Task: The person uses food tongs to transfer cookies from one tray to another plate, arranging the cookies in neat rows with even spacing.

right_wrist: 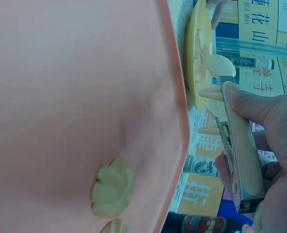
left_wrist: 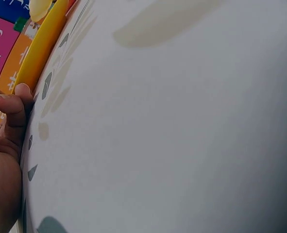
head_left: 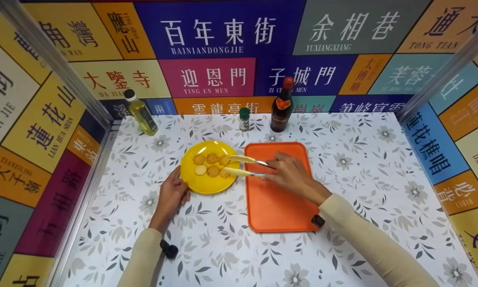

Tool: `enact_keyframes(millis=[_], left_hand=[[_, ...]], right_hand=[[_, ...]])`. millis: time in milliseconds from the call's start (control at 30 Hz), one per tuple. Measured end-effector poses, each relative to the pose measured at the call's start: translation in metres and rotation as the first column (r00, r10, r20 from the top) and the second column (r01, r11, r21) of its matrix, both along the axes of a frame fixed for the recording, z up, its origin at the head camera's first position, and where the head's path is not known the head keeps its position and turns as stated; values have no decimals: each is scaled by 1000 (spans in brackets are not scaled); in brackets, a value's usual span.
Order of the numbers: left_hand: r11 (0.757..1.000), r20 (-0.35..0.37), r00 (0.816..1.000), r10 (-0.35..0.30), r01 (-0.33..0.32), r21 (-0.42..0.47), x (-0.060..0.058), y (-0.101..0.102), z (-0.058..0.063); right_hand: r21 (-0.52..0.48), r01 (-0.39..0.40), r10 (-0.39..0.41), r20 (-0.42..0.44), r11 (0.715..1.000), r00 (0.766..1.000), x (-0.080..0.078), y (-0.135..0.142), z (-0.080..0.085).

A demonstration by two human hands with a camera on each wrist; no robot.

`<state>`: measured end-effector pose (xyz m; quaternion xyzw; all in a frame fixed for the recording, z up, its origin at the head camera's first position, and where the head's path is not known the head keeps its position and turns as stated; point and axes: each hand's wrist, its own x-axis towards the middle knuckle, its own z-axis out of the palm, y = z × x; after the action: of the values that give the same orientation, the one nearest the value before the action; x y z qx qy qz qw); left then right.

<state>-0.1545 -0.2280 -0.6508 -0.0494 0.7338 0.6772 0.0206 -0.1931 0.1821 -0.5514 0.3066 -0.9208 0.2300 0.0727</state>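
My left hand holds the left rim of a round yellow plate, thumb on the edge. In the left wrist view, its fingertips are right at the plate's rim. Several golden cookies lie in two rows on the plate. Over the orange tray, my right hand grips a pair of tongs with cream tips. The tongs' arms are spread, and their tips overlap the rightmost cookies. A flower-shaped cookie and part of another lie on the tray in the right wrist view, hidden behind my hand in the head view.
The orange tray lies right of the plate on a floral-patterned table. Behind stand an oil bottle at the left, a small green-capped jar and a dark red-capped bottle. Printed panels wall the back and sides.
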Motion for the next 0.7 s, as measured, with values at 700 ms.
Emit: enact_keyframes(millis=[700], left_hand=[[1000, 30, 1000, 9, -9, -7, -1, 1, 0]], right_hand=[[-33, 108, -107, 39, 994, 994, 13, 54, 4]])
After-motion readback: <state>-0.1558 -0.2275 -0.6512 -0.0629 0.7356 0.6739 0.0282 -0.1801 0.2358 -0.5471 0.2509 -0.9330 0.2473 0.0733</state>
